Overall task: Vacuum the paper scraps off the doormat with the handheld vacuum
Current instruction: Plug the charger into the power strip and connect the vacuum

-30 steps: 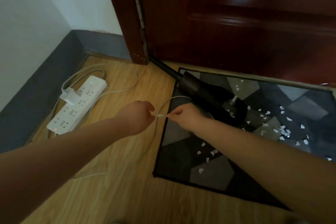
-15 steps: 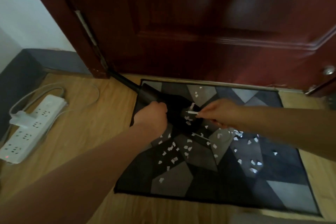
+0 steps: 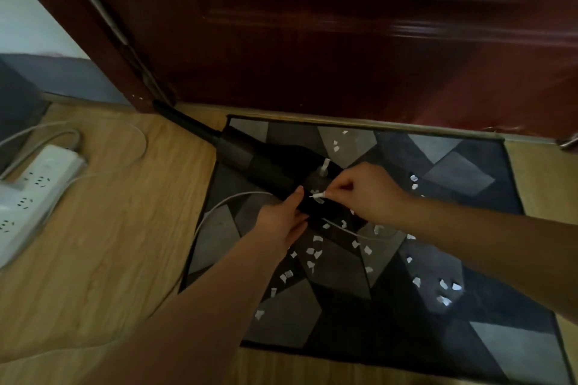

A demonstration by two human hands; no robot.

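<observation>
Nearest the camera, two bare forearms reach forward over the wooden floor (image 3: 103, 247) and the doormat (image 3: 488, 350), a dark mat patterned in grey and blue-grey angular patches. White paper scraps (image 3: 314, 255) lie scattered across its middle and right side. The left hand (image 3: 281, 219) rests on the rear of the handheld vacuum (image 3: 269, 166), fingers laid along its black body (how firmly it grips cannot be told). Just beside it, the right hand (image 3: 359, 191) pinches the small white plug (image 3: 317, 196) of a white cable (image 3: 215, 206), tip pointed at the vacuum. The two hands are close together, nearly touching. The vacuum lies on the mat's far left part, its narrow nozzle reaching off the mat toward the dark red door (image 3: 312, 40). At the left edge sits a white power strip (image 3: 28, 194).
</observation>
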